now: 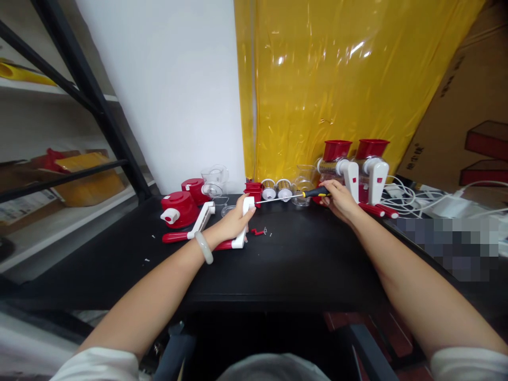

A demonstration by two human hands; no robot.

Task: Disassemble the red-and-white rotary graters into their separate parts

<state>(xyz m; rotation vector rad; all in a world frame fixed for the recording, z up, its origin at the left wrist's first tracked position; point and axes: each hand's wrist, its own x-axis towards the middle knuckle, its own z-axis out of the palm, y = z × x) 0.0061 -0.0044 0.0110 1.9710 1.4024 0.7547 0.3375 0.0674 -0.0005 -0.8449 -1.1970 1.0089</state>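
At the middle of the black table point(309, 264), head view: your left hand point(234, 222) is wrapped round the white arm of a crank handle point(239, 241), its red grip near and to the left. Your right hand point(337, 198), farther right, pinches the black-and-yellow handle of a screwdriver point(316, 192); the shaft runs left to the crank's far end. Whether the tip is seated is too small to tell.

Handling, judged: crank light, stiff, probably hard plastic; smooth, so liable to turn under side load. Best hold is the flat white arm, close to the screwdriver tip. Screwdriver rigid; grip the thick handle, in line with the shaft.

Surface: dark, flat, apparently smooth, so loose parts may slide. A small red piece point(259, 232) lies just right of your left hand. Second crank handle point(202, 219) and red bases point(179, 207) to the left; grater drums point(277, 190) on the far side; two assembled graters point(353, 164) far right, near white cables point(405, 198).

Room: white panel point(162, 95) and glossy yellow sheeting point(317, 95) behind, shelving point(85, 198) left, cardboard box point(444, 116) right.
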